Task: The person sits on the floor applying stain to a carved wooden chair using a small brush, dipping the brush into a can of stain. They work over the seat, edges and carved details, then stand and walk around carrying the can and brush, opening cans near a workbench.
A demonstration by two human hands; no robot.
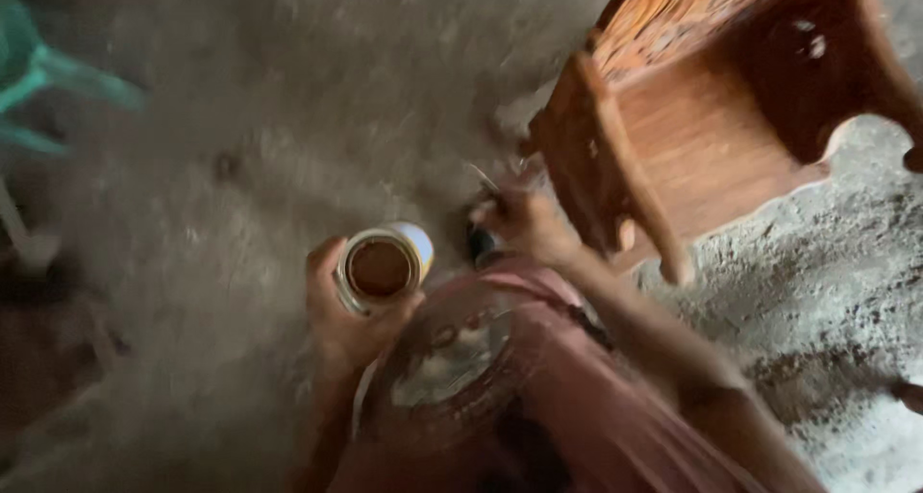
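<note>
Brown-filled tin (383,267) gripped in left hand (343,322).

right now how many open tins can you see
1. The small round tin of brown liquid is held in the left hand, over the floor beside the carved wooden stool. The picture is blurred, so others may be hidden.

Left hand (346,325) gripping open tin (383,267) of brown liquid, right hand (524,226) with thin brush beside carved wooden stool (707,118), concrete floor (288,118) under stool
</note>
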